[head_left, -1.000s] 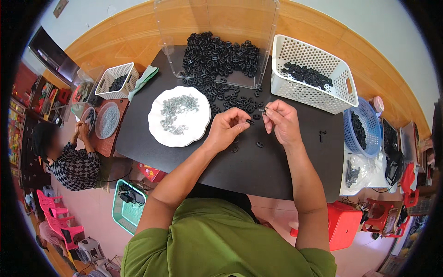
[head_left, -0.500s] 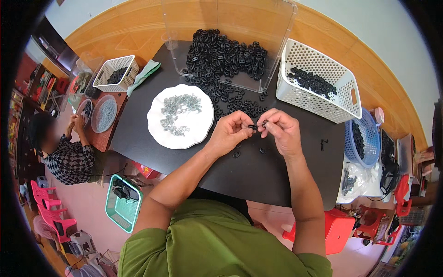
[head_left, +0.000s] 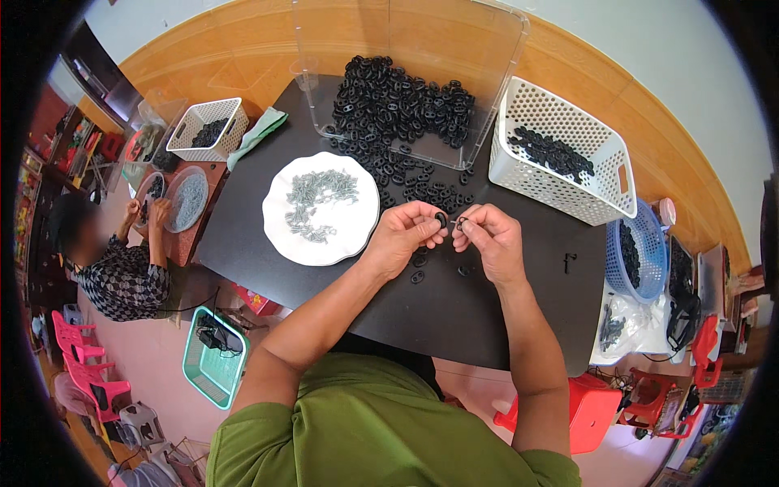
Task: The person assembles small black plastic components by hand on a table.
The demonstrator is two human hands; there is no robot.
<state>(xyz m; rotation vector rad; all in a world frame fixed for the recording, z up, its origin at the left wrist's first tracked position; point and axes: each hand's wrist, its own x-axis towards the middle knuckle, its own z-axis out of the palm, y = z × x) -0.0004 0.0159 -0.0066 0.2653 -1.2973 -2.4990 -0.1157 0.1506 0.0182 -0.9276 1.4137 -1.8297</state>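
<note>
Room: wooden floor curving behind a black table (head_left: 487, 316), red plastic stools at the lower corners, a green crate (head_left: 213, 364) on the floor to the left.
Table, far side: a clear plastic bin (head_left: 406, 49) tipped open, a heap of black rings (head_left: 406, 105) spilling from it toward the middle.
Table, right: a white perforated basket (head_left: 600, 187) with more black pieces inside; a blue basket (head_left: 645, 252) just beyond the table edge.
Table, left: a white plate (head_left: 357, 227) scattered with small grey metal parts.
Left hand (head_left: 402, 237): fingertips pinched shut on one black ring (head_left: 441, 219), held above the table centre.
Right hand (head_left: 492, 239): thumb and forefinger closed on a tiny dark part (head_left: 461, 221), just beside the ring, nearly touching it.
Near the hands: a few loose rings (head_left: 418, 276) on the table under the wrists.
Far left: another person (head_left: 122, 272) seated low at a small table, both hands over a round tray (head_left: 188, 195).
</note>
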